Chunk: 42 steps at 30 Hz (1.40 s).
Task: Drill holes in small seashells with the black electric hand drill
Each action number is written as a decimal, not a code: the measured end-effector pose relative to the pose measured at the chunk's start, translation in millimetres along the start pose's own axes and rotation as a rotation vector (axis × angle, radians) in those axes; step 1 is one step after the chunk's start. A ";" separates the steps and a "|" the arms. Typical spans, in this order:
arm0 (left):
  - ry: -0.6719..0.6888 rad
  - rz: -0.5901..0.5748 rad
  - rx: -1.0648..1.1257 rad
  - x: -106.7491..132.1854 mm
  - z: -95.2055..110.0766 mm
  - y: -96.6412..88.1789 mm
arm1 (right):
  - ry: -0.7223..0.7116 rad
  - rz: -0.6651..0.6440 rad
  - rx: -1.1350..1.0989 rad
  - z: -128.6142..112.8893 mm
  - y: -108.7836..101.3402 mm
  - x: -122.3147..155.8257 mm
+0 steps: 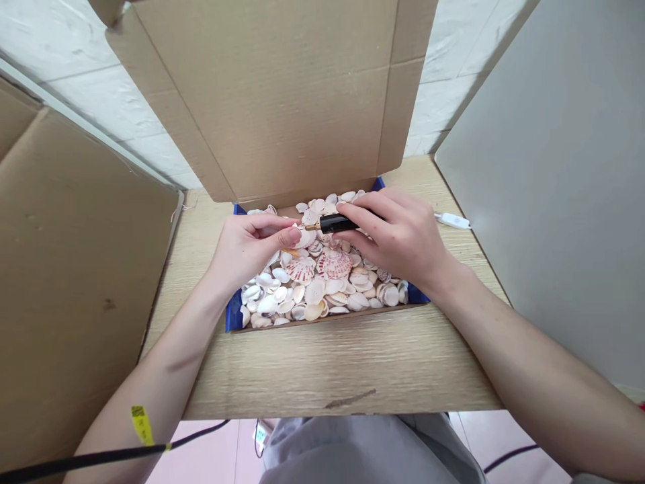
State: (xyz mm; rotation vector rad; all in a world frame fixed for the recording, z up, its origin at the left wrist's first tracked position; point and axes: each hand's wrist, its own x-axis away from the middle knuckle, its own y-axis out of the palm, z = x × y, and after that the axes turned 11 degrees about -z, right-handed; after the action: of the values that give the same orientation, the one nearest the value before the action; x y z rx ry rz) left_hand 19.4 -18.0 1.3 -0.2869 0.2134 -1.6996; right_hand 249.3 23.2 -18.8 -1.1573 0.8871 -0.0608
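Note:
Between the thumb and fingers of my left hand (254, 245) is a small white seashell (304, 237). My right hand (396, 232) grips a black pen-style mini drill (335, 223) with a brass-coloured tip, held nearly level. That tip points left and meets or nearly meets the shell; exact contact is too small to tell. Both hands are over a shallow box (234, 312) with blue side walls, filled with loose seashells (315, 290). Two larger fan-shaped shells with reddish stripes (334, 263) lie in the middle of the pile.
The box's cardboard lid (282, 94) stands raised at the back. A wooden tabletop (347, 363) supports everything. Cardboard (75, 255) walls the left side, a grey panel (564, 168) the right. A white inline cord switch (453, 220) lies right of the box. A black cable (101, 460) crosses my left forearm.

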 end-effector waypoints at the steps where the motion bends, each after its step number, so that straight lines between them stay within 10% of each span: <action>1: 0.010 -0.002 -0.007 0.1 -0.1 0.7 | -0.004 -0.021 -0.016 -0.8 0.0 0.3; 17: 0.278 -0.062 -0.074 -0.8 -5.4 3.1 | 0.049 -0.243 -0.108 -5.7 -0.1 1.6; 42: 0.065 0.003 -0.095 1.9 3.6 4.8 | 0.028 -0.187 -0.124 -5.1 -0.9 0.9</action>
State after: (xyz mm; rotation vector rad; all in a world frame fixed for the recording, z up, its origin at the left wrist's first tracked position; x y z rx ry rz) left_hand 24.8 -20.4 3.4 -0.3018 0.3429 -1.6998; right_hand 247.0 18.5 -19.2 -1.3562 0.8143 -0.1767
